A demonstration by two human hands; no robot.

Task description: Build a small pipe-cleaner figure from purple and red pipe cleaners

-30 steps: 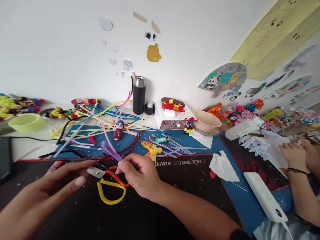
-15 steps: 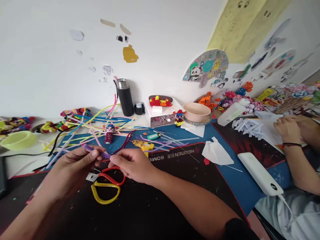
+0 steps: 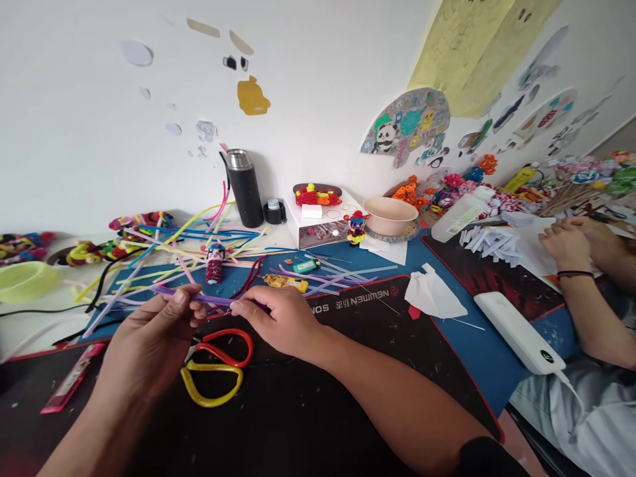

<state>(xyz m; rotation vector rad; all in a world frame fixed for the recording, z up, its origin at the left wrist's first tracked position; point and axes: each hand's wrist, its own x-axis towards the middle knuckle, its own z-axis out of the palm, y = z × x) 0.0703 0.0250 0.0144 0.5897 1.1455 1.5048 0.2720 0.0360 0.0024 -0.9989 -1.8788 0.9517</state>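
Close in, the left forearm slants up from the lower left edge, and the right forearm reaches inward from the lower right, its dark sleeve ending at the elbow. Both lie over a black mat with red edging. The left hand has its thumb on top and its fingers curled beneath, gripping a purple fuzzy strip partway along. The right hand comes with its back upward, thumb and forefinger pinching the strip's right end. The strip runs nearly level between the two hands, raised above the mat.

Just below it lie scissors with one red and one yellow handle, the blades partly behind the left hand. A pink packet rests beside the left wrist.

Beyond the hands, a yellow glue gun sits near a green lighter, with pale and purple strips alongside. A small red-bodied figure lies among coloured stems.

Off to the right, a co-worker's hands are together near white paper strips.

Farther back on the bench stand a black flask, a white box and a beige bowl, before the white wall.
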